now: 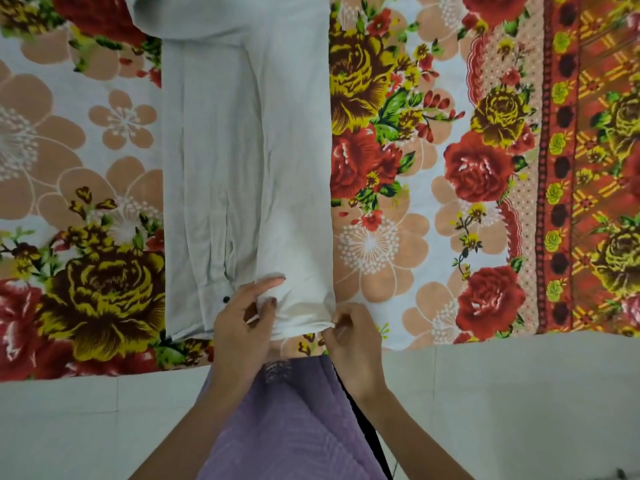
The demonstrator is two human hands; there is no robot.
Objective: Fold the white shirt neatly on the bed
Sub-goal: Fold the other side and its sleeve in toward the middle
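Two hands, left hand point(242, 313) and right hand point(353, 332), grip clamped on one white shirt point(242, 150)

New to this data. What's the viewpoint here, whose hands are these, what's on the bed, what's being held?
There is one picture, from a wide-angle camera worn on a person's head, looking forward and down. No machine: these are the person's two bare hands. A white shirt, already folded into a long narrow strip, lies on a bed covered by a floral bedsheet. The left hand and the right hand both pinch the shirt's near hem at the bed's edge. The purple cloth at the bottom is the person's own clothing.
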